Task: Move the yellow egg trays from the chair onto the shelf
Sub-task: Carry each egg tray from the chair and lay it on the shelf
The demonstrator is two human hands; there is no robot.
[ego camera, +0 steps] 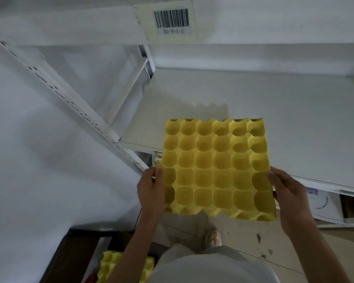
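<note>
A yellow egg tray (215, 168) with several rows of cups is held flat, its far half over the white shelf board (284, 119) and its near half past the shelf's front edge. My left hand (150, 189) grips its left edge and my right hand (288, 195) grips its right edge. More yellow egg trays (108, 266) lie low at the bottom left on a dark chair (74, 258), partly hidden by my left forearm.
A white perforated shelf upright (70, 99) slants across the left. An upper shelf beam with a barcode label (172, 19) runs overhead. White fabric (39, 160) covers the left side. Boxes (335, 203) sit under the shelf at right. My shoe (214, 238) stands on the floor.
</note>
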